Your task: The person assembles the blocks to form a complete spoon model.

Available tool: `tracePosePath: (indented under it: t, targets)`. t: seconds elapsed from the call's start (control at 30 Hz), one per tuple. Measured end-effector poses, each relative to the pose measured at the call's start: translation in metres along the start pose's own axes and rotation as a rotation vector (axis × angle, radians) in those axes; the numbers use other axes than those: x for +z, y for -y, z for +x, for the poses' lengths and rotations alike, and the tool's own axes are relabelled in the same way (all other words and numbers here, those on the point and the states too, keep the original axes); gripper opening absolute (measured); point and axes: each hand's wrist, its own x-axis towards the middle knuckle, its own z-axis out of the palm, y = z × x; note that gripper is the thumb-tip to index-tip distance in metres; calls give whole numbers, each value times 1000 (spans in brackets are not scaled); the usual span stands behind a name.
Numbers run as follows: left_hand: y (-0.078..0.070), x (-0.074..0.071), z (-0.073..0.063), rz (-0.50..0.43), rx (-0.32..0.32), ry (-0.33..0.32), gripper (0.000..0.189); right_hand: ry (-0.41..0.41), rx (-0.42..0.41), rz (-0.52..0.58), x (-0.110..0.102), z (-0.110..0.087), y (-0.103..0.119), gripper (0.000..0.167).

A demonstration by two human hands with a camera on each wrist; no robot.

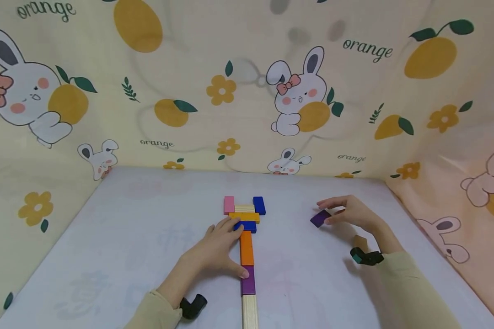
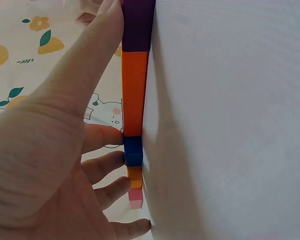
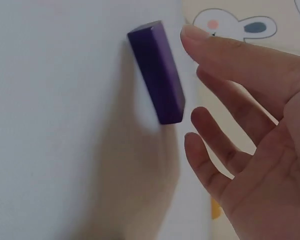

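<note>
A row of wooden blocks runs up the middle of the table in the head view: a pale wood block (image 1: 250, 313), a purple block (image 1: 249, 284), an orange block (image 1: 247, 248), a blue block (image 1: 249, 227) and a yellow block (image 1: 250, 217). My left hand (image 1: 214, 249) lies along the row's left side with spread fingers. Its thumb touches the purple block; fingertips are at the blue and yellow blocks. Off to the right lies a loose purple block (image 3: 157, 75), tilted relative to the row. Beside it, my right hand (image 1: 356, 214) has loosely bent fingers, apart from the block in the right wrist view.
Beyond the yellow block sit a short pale block (image 1: 244, 208), a pink block (image 1: 228, 205) and a dark blue block (image 1: 259, 205). A small tan piece (image 1: 360, 243) shows by the right wrist. A printed curtain (image 1: 238, 123) stands behind the white table (image 1: 148, 210).
</note>
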Motion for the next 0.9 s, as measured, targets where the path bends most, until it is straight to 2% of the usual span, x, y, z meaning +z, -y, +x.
tracePosePath:
  t: [0.23,0.43,0.9]
  targets:
    - [-1,0,1,1,-4,4,112,2,18,17,1,0,-17,46]
    - [-2,0,1,-4,-2,3,111,-33,28,-8,2,2,-24,43]
    - [0,1,1,3,-9,5,112,-62,83,-89,10,6,-20,36]
